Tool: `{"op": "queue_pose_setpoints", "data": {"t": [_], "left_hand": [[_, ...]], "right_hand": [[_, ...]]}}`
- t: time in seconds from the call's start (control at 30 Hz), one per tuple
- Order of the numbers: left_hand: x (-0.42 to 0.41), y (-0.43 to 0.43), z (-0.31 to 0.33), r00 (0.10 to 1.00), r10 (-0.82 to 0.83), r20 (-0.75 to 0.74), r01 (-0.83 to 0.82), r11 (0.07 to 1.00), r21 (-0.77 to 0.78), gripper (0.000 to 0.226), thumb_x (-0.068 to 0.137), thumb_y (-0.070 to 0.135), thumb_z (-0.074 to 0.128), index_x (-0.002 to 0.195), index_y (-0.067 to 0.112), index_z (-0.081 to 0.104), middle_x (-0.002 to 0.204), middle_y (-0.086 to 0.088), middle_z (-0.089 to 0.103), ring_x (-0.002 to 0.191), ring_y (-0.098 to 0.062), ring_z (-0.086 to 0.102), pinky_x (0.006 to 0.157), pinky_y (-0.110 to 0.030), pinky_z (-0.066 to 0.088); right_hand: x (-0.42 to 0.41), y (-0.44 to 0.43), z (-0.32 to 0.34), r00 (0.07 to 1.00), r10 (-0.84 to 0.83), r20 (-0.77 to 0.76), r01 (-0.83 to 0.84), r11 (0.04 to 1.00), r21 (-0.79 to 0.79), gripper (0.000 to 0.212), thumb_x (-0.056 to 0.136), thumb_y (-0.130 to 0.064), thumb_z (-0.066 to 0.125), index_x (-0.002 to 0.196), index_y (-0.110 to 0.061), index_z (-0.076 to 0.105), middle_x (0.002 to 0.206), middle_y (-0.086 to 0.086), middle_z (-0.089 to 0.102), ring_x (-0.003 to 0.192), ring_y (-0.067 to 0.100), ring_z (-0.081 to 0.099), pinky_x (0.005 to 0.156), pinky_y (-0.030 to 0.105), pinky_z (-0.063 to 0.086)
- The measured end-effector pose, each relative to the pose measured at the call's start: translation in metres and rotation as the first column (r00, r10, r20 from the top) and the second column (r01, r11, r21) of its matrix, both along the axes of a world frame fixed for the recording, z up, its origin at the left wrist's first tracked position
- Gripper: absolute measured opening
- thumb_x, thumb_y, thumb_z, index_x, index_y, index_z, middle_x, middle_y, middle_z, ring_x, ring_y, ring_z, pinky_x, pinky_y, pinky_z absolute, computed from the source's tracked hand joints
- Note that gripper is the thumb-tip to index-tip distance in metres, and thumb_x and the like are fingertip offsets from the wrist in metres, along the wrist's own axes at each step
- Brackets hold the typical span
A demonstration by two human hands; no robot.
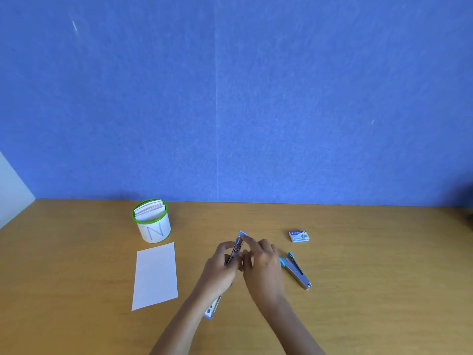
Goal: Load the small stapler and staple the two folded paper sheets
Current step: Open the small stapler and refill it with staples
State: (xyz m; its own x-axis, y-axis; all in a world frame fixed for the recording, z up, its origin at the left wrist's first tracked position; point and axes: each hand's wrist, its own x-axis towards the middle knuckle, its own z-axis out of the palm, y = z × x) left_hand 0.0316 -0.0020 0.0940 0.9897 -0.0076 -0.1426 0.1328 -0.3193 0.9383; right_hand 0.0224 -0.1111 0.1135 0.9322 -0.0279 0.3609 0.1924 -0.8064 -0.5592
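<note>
A small blue-and-metal stapler (238, 244) lies swung open on the wooden table, one half pointing away from me, the other half (211, 311) showing below my left wrist. My left hand (222, 265) grips the stapler's middle from the left. My right hand (261, 262) pinches at the open metal channel from the right; whether staples are between its fingers is hidden. A folded white paper sheet (155, 275) lies flat to the left. A small blue staple box (299, 236) sits at the back right.
A second blue-and-metal stapler (297, 269) lies right of my right hand. A white cup with a green rim (153, 224), holding folded papers, stands behind the sheet. A blue wall closes off the table's far edge.
</note>
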Motion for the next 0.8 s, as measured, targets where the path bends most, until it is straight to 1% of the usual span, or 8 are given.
{"op": "queue_pose_setpoints", "data": {"t": [0.07, 0.13, 0.2, 0.27, 0.4, 0.57, 0.67, 0.8], "left_hand": [[0.003, 0.001, -0.005, 1.000, -0.007, 0.018, 0.006, 0.998, 0.069, 0.028, 0.088, 0.020, 0.058, 0.108, 0.034, 0.044, 0.071, 0.004, 0.059, 0.049, -0.009, 0.046, 0.044, -0.015, 0.036], [0.006, 0.001, -0.011, 0.999, 0.005, 0.050, -0.012, 0.991, 0.136, 0.032, 0.086, 0.015, 0.060, 0.112, 0.025, 0.044, 0.075, 0.003, 0.058, 0.055, -0.010, 0.048, 0.043, -0.011, 0.035], [0.008, 0.000, -0.018, 0.997, 0.033, 0.076, -0.046, 0.983, 0.176, 0.029, 0.087, 0.012, 0.058, 0.112, 0.019, 0.047, 0.076, 0.005, 0.057, 0.056, -0.009, 0.049, 0.044, -0.013, 0.036], [0.010, -0.001, -0.025, 0.995, 0.051, 0.090, -0.067, 0.980, 0.189, 0.023, 0.088, 0.010, 0.055, 0.110, 0.016, 0.049, 0.078, 0.001, 0.058, 0.055, -0.015, 0.051, 0.047, -0.024, 0.041], [0.013, -0.003, -0.036, 0.992, 0.077, 0.103, -0.101, 0.962, 0.252, 0.012, 0.090, 0.011, 0.055, 0.101, 0.010, 0.056, 0.083, -0.010, 0.064, 0.058, -0.028, 0.055, 0.052, -0.038, 0.049], [0.016, -0.005, -0.049, 0.978, 0.052, 0.204, -0.131, 0.909, 0.395, 0.017, 0.086, 0.008, 0.058, 0.100, 0.007, 0.068, 0.092, -0.007, 0.068, 0.078, -0.021, 0.058, 0.068, -0.028, 0.042], [0.017, -0.006, -0.055, 0.977, 0.038, 0.208, -0.137, 0.864, 0.485, 0.023, 0.086, 0.009, 0.059, 0.107, 0.009, 0.068, 0.102, -0.006, 0.065, 0.093, -0.023, 0.060, 0.075, -0.028, 0.045], [0.018, -0.008, -0.060, 0.985, -0.005, 0.173, -0.102, 0.790, 0.604, 0.024, 0.089, 0.014, 0.055, 0.110, 0.012, 0.066, 0.108, -0.003, 0.063, 0.099, -0.019, 0.059, 0.081, -0.031, 0.047]], "right_hand": [[0.007, -0.007, 0.005, 0.954, 0.029, -0.298, 0.099, 0.909, 0.406, 0.030, 0.092, -0.006, 0.049, 0.115, -0.017, 0.064, 0.089, 0.001, 0.061, 0.086, 0.019, 0.056, 0.070, 0.022, 0.040], [0.015, -0.015, 0.012, 0.835, 0.160, -0.526, 0.343, 0.596, 0.726, 0.029, 0.094, -0.004, 0.043, 0.113, -0.011, 0.062, 0.090, -0.003, 0.061, 0.078, 0.011, 0.052, 0.067, 0.018, 0.040], [0.022, -0.022, 0.015, 0.785, 0.288, -0.549, 0.471, 0.299, 0.830, 0.031, 0.094, 0.004, 0.035, 0.114, -0.002, 0.058, 0.093, 0.005, 0.062, 0.076, 0.014, 0.052, 0.073, 0.021, 0.045], [0.024, -0.029, 0.015, 0.794, 0.324, -0.514, 0.489, 0.159, 0.857, 0.033, 0.094, 0.010, 0.030, 0.116, 0.004, 0.054, 0.102, 0.014, 0.062, 0.088, 0.020, 0.057, 0.086, 0.028, 0.047], [0.024, -0.035, 0.007, 0.818, 0.332, -0.470, 0.454, 0.128, 0.882, 0.038, 0.094, 0.018, 0.026, 0.121, 0.008, 0.051, 0.116, 0.020, 0.058, 0.106, 0.026, 0.056, 0.096, 0.032, 0.042], [0.023, -0.036, -0.005, 0.840, 0.320, -0.437, 0.423, 0.115, 0.899, 0.030, 0.092, 0.016, 0.038, 0.118, 0.009, 0.054, 0.113, 0.019, 0.061, 0.102, 0.023, 0.060, 0.095, 0.029, 0.043], [0.023, -0.035, -0.009, 0.857, 0.320, -0.404, 0.398, 0.089, 0.913, 0.022, 0.091, 0.011, 0.049, 0.110, 0.007, 0.059, 0.105, 0.017, 0.066, 0.093, 0.018, 0.066, 0.089, 0.026, 0.048], [0.024, -0.032, -0.012, 0.870, 0.308, -0.386, 0.384, 0.071, 0.921, 0.013, 0.088, 0.007, 0.056, 0.098, 0.007, 0.065, 0.092, 0.013, 0.071, 0.085, 0.018, 0.069, 0.072, 0.018, 0.058]]}}
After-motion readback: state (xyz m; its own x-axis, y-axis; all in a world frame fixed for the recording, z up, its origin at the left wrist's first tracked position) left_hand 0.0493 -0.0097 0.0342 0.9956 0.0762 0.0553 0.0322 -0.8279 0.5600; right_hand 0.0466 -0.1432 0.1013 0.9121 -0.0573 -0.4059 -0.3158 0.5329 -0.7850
